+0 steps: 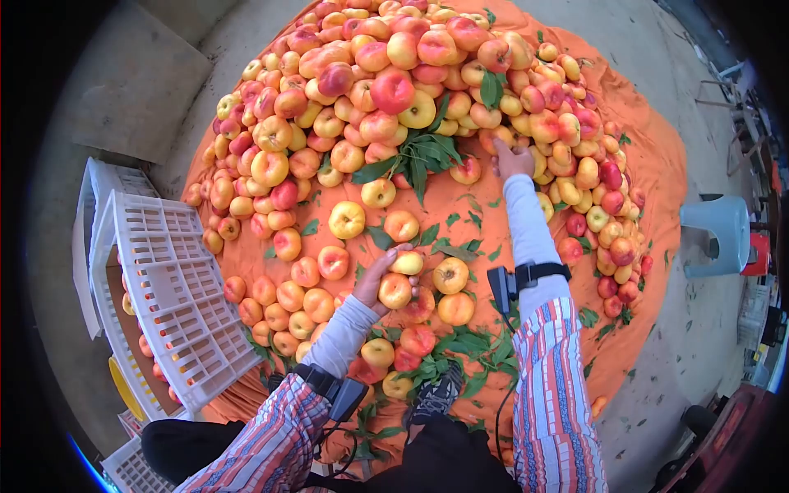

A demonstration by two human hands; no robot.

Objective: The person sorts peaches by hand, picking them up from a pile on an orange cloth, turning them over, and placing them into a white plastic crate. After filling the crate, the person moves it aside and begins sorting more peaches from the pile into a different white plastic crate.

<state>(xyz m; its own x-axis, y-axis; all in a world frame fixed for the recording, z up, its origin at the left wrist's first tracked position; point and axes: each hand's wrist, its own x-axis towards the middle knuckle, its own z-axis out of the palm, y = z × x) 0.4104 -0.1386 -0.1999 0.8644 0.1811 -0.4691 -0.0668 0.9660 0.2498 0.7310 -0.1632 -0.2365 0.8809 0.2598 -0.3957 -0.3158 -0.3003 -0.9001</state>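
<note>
My left hand (376,281) is closed around two flat peaches, a yellow one (406,263) on top and an orange one (394,291) below it. They are above loose flat peaches lying on the orange cloth. At the lower edge of the big heap of flat peaches (353,90), my right hand (514,161) has its fingers closed on an orange-red flat peach (491,138). Part of that fruit is hidden by my fingers and its neighbours. A bunch of green leaves (423,156) lies just left of this hand.
White plastic crates (177,296) stand at the left, with some peaches inside. Under the heap is an orange cloth (657,156) on a concrete floor. A pale blue stool (715,234) stands to the right. My shoe (436,396) rests among leaves and fruit.
</note>
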